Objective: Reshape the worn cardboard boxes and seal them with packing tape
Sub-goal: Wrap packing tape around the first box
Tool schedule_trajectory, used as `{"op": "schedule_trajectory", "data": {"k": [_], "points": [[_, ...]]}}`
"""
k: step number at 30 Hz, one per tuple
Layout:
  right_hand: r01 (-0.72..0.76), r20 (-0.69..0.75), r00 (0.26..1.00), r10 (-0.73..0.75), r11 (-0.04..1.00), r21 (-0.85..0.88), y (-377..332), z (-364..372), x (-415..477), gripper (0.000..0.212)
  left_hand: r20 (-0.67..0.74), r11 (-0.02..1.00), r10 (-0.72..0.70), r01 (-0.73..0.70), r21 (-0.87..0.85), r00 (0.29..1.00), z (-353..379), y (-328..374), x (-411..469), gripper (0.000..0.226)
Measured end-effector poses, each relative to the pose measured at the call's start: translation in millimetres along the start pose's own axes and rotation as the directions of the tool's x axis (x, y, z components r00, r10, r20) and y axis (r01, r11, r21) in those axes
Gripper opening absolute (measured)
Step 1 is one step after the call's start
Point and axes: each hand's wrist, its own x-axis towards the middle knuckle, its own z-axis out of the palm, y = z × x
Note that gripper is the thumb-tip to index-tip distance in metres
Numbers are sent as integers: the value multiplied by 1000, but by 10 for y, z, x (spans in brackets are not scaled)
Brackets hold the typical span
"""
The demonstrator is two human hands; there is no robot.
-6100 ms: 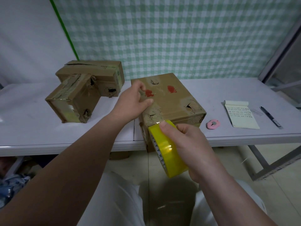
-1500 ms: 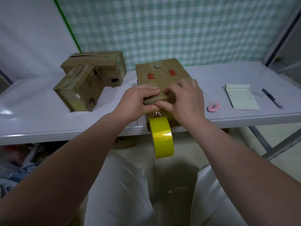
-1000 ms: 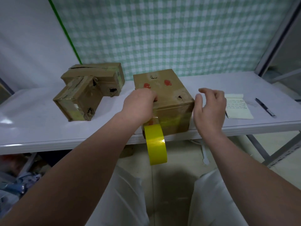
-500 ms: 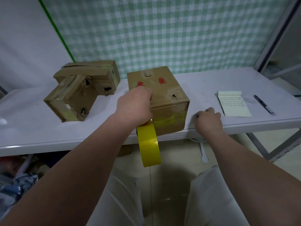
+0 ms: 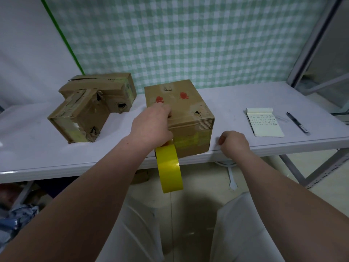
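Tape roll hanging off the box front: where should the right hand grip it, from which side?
On the yellow tape roll, probably the lower half, from its right: thumb on the outer band, fingers into the core. It hangs edge-on below the table edge, and the left hand covers its top.

The big cardboard box (image 5: 188, 104) stands upright at centre frame. It is scuffed, with two red marks and small tears on top and yellow tape banding its front face. My left hand (image 5: 151, 127) grips its near top edge. The yellow tape roll (image 5: 170, 167) hangs on edge just below my palm. At left lie two battered, taped boxes: the smaller box (image 5: 79, 118) touches the longer box (image 5: 105, 86) behind it.
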Motion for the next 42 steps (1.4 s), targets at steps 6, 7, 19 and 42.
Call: {"op": "schedule_trajectory", "data": {"k": [6,7,19,42], "points": [[124,-448,888,100,887,444,-82,-89,-121,27,-45,994,28,-32,-102,999,58,-96,11,47],[207,-563,819,113,856,474,-153,-177,-165,25,-54,992,36,-42,-116,998,69,-115,11,46],[497,-303,863,-405,567,657,-1062,-566,-552,39,-182,885,3,-87,-457,983,233,-270,-116,48],[432,-163,850,-500,487,759,-1084,-397,-449,9,522,-174,-345,494,-852,780,516,-10,-654,30]]}}
